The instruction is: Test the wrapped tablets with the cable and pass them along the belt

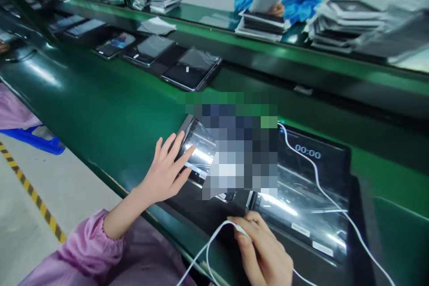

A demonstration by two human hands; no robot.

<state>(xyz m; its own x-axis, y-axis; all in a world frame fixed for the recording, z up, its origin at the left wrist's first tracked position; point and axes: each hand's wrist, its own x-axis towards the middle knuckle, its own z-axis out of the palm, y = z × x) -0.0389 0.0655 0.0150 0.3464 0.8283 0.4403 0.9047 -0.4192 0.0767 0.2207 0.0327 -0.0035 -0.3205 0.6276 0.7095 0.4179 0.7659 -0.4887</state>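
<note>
My left hand (169, 170) is spread with its fingertips on a shiny dark tablet (201, 149), at that tablet's left side. A pixelated patch hides the tablet's right part. Pinched between the thumb and fingers of my right hand (266, 250) is a white cable (217, 228), which loops toward the bottom edge. Just beyond that hand lies a second tablet (311, 174), its dark, reflective screen reading 00:00 and white labels along its near edge. Another stretch of white cable crosses this tablet from its upper left to the lower right. The cable's end at my fingers is not plainly visible.
Three more tablets (192, 69) lie in a row on the green bench (100, 98). On the raised shelf stand stacks of flat dark panels (348, 24). Across it, a person in blue sleeves (304, 0) holds a pale sheet. A blue stool (40, 140) is at left.
</note>
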